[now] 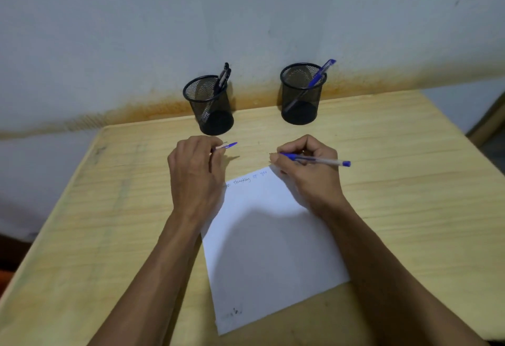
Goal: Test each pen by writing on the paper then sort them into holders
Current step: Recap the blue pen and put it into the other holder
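Observation:
A white paper (pixel 270 244) lies on the wooden table (pixel 410 181), with a line of blue handwriting near its top edge. My right hand (pixel 308 170) grips an uncapped blue pen (pixel 317 159) just beyond the paper's top right corner, its tip pointing left. My left hand (pixel 194 176) pinches a blue pen cap (pixel 228 145) beyond the paper's top left corner. Two black mesh holders stand at the back. The left holder (pixel 210 105) has black pens (pixel 222 77) in it. The right holder (pixel 302 94) has one blue pen (pixel 318 77).
A pale wall with an orange-brown stain band runs right behind the table's far edge. The table's left edge slants down at the left, with dark floor beyond it.

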